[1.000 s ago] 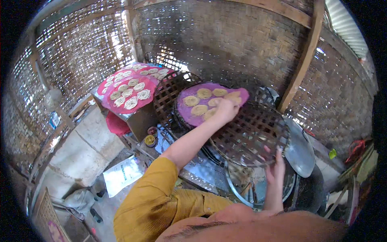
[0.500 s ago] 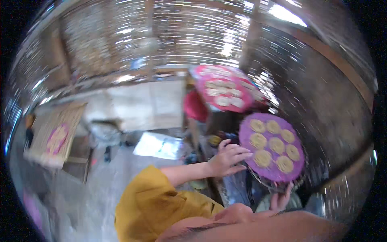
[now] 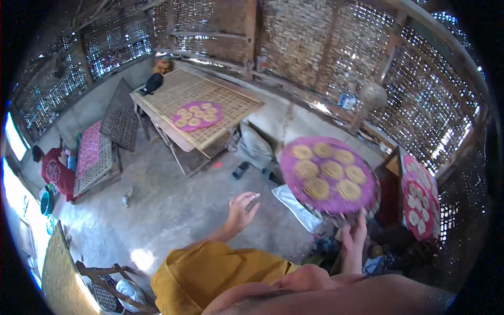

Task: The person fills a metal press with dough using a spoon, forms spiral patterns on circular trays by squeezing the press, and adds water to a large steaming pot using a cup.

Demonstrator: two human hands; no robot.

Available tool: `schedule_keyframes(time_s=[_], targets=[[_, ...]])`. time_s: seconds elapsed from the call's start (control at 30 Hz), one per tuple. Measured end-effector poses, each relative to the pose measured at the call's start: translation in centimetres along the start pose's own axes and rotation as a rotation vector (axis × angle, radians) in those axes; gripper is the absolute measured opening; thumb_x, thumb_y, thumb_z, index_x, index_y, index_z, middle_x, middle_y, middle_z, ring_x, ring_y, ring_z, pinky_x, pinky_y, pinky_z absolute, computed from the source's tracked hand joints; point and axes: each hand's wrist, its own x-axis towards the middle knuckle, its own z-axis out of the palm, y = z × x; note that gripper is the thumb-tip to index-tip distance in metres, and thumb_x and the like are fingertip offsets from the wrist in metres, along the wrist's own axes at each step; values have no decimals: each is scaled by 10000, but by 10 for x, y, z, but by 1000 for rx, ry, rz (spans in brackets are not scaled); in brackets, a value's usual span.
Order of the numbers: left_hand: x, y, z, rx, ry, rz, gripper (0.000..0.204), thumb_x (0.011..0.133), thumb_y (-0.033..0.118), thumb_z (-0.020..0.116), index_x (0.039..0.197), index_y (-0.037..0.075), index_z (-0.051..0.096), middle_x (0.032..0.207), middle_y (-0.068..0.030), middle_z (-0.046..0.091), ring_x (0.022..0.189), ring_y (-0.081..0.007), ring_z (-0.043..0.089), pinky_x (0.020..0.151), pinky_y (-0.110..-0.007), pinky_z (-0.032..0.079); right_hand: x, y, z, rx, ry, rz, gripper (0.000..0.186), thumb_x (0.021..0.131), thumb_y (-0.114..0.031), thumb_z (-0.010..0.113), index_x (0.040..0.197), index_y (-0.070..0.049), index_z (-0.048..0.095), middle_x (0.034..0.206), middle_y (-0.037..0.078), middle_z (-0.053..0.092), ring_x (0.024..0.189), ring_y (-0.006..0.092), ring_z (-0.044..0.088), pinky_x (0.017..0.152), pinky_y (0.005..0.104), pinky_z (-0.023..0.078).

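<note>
My right hand (image 3: 354,235) grips the lower edge of a round, dark woven tray (image 3: 373,202) that bears a purple sheet (image 3: 294,181). Several pale-yellow coiled noodle discs (image 3: 332,169) lie spread on that sheet. My left hand (image 3: 243,209) is raised to the left of the tray, touching nothing, with its fingers apart and slightly curled.
A slatted mat table (image 3: 231,100) holds another disc-covered purple sheet (image 3: 197,124). Mesh racks (image 3: 110,170) lean at the left beside a person in red (image 3: 56,170). Sandals (image 3: 240,170) and a sack (image 3: 254,144) lie on the floor. Pink sheets (image 3: 426,227) with white discs stand far right.
My view has turned left toward the room. The tray with the purple sheet is lifted off the rack pile in my right hand. My left hand has let go of it.
</note>
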Motion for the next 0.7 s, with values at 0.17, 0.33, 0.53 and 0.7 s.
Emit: schedule_keyframes(time_s=[0.17, 0.33, 0.53, 0.7], targets=[[7, -43, -61, 59, 71, -37, 307, 702, 154, 639, 1001, 110, 586, 987, -31, 567, 880, -186, 539, 773, -332, 360, 186, 142, 142, 203, -262, 199, 311, 875, -213, 453, 1128, -32, 444, 1110, 81, 514, 994, 234, 504, 858, 441, 428], [14, -74, -97, 237, 226, 66, 312, 677, 99, 647, 979, 48, 584, 868, -114, 581, 760, -242, 560, 718, -336, 434, 270, 240, 212, 165, -12, 356, 176, 870, -212, 477, 930, -46, 471, 810, 83, 508, 726, 250, 541, 634, 449, 510], [-22, -146, -84, -209, 64, -433, 323, 769, 275, 599, 1001, 51, 574, 979, -70, 587, 872, -218, 567, 727, -331, 421, 183, 283, 132, 41, -27, 587, 163, 854, -132, 490, 989, -43, 468, 914, 111, 538, 791, 235, 556, 714, 493, 508], [7, -143, -64, -1132, 8, -1322, 522, 834, 496, 435, 1080, 43, 521, 1026, -94, 578, 882, -235, 579, 703, -344, 468, 99, 211, 71, 0, -175, 565, 302, 887, -193, 421, 1138, -26, 429, 1081, 145, 527, 946, 263, 539, 817, 447, 457]])
